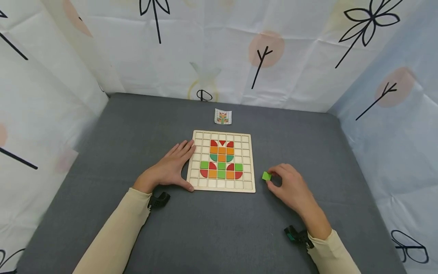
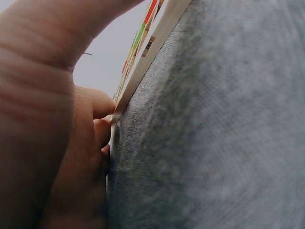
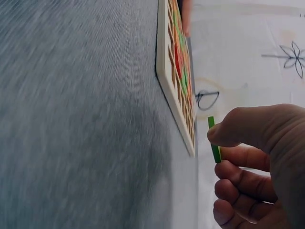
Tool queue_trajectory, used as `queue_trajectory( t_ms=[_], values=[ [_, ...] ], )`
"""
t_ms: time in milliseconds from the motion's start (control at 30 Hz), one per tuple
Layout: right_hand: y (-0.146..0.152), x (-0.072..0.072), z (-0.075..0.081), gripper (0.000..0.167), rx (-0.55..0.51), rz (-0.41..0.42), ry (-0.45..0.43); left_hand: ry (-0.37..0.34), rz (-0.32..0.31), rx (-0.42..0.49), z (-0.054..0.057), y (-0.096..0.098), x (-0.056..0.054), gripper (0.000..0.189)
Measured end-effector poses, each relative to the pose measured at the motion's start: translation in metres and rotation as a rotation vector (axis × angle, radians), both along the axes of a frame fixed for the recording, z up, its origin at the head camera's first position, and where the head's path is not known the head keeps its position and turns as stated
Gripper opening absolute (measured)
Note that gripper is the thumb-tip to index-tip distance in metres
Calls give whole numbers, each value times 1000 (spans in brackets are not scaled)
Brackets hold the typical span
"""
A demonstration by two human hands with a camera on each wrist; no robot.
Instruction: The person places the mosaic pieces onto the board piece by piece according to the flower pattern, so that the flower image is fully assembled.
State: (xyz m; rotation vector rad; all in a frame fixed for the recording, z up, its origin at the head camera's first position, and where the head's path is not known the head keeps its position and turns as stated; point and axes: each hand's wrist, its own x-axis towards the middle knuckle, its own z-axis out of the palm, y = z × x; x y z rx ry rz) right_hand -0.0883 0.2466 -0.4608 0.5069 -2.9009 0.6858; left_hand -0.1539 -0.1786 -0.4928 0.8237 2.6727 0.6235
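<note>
A green square tile (image 1: 266, 176) is pinched between the thumb and fingers of my right hand (image 1: 291, 186), off the right side of a wooden grid board (image 1: 253, 163). In the right wrist view the tile (image 3: 214, 143) is seen edge-on, thin and flat. My left hand (image 1: 171, 167) lies spread along the board's left edge, its fingers at the upper left side and its thumb by the lower left corner. Red, orange, light green and dark green tiles (image 1: 221, 150) fill the middle cells of the board in a symmetrical pattern; some are squares, others rounded.
A small pattern card (image 1: 223, 117) lies behind the board, printed with a coloured figure on a grid. Grey cloth (image 1: 219, 228) covers the table. White printed curtains (image 1: 219, 49) hang at the back and both sides.
</note>
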Motion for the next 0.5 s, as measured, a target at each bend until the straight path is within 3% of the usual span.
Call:
queue_trajectory(
  t_ms=[500],
  values=[
    [-30,-6,17,26,-32,195,86,-1,4,8,1,1,2,153]
  ],
)
